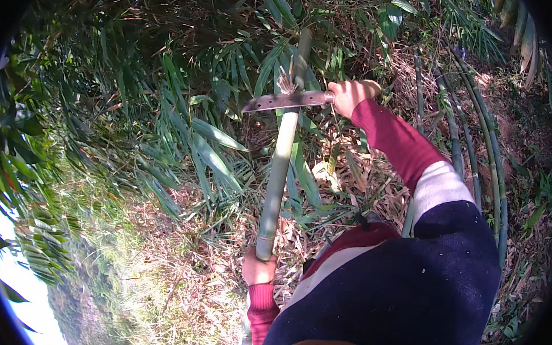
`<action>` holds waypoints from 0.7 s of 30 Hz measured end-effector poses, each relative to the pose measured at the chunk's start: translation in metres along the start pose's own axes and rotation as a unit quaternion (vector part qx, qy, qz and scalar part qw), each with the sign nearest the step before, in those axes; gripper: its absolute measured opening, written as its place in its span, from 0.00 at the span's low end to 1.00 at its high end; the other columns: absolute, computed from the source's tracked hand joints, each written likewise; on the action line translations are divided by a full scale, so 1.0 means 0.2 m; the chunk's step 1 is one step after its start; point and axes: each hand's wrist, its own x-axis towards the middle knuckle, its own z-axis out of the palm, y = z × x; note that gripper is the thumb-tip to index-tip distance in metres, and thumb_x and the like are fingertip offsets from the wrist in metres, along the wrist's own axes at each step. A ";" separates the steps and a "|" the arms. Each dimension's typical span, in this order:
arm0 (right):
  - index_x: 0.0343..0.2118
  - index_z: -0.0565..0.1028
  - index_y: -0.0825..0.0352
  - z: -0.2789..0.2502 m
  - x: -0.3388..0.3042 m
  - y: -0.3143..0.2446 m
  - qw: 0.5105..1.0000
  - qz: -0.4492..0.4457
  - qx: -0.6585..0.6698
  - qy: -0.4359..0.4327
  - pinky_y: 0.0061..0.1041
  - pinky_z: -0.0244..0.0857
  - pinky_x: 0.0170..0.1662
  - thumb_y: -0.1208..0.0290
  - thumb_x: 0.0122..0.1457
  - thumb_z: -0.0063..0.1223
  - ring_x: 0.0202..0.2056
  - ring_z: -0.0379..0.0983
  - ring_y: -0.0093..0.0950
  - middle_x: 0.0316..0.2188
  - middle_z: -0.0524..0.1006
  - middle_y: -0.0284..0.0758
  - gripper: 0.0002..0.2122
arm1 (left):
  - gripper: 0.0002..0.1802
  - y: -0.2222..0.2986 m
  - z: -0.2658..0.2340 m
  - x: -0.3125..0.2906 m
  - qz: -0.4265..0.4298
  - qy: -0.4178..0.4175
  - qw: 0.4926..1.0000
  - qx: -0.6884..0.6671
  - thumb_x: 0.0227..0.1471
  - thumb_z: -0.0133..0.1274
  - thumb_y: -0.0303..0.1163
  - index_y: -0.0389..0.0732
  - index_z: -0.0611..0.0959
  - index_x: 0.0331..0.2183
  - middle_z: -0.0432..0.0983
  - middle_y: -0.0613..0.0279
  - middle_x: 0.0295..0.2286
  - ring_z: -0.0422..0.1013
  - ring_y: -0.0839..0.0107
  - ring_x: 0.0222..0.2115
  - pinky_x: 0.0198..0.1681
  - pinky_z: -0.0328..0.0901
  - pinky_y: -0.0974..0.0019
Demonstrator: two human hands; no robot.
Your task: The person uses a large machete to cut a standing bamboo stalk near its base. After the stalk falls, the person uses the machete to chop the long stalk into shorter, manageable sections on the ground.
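My left hand (259,267) is closed around a green bamboo pole (276,185), low on the part that stretches away from me. In my right hand (354,96) is the handle of a machete, its dark blade (279,102) pointing left and lying across the pole. The blade hides a short stretch of the pole. Just beyond it, a tuft of cut or broken twigs (286,83) sticks out at a joint. Past that tuft the pole runs on into the leaves.
Several long bamboo poles (482,115) lie on the ground to my right. Dense green bamboo leaves (214,150) hang at the left and far side. Dry leaf litter (176,261) covers the ground, and a hazy slope (78,306) shows at the lower left.
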 end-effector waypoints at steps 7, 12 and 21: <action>0.34 0.73 0.58 0.10 -0.42 -0.47 0.936 -0.304 0.180 -0.010 0.39 0.68 0.33 0.59 0.59 0.52 0.30 0.76 0.34 0.26 0.77 0.34 0.09 | 0.22 0.06 -0.01 -0.05 0.003 0.018 1.000 -0.014 0.32 0.64 0.37 0.37 0.83 0.33 0.80 0.44 0.27 0.78 0.48 0.28 0.36 0.72 0.52; 0.35 0.74 0.60 -0.03 0.00 0.15 0.993 -0.106 -0.018 0.054 0.36 0.71 0.30 0.62 0.57 0.53 0.28 0.78 0.33 0.25 0.79 0.35 0.08 | 0.21 0.07 -0.02 -0.11 -0.041 -0.011 0.999 -0.021 0.31 0.66 0.39 0.40 0.82 0.31 0.82 0.48 0.27 0.79 0.50 0.29 0.37 0.72 0.52; 0.36 0.74 0.59 0.03 -0.41 -0.32 0.945 -0.320 0.067 0.009 0.33 0.69 0.35 0.58 0.59 0.50 0.29 0.76 0.30 0.25 0.77 0.34 0.10 | 0.17 0.13 0.06 -0.16 -0.070 -0.006 0.996 -0.057 0.31 0.67 0.37 0.41 0.81 0.27 0.81 0.51 0.26 0.78 0.52 0.28 0.36 0.72 0.54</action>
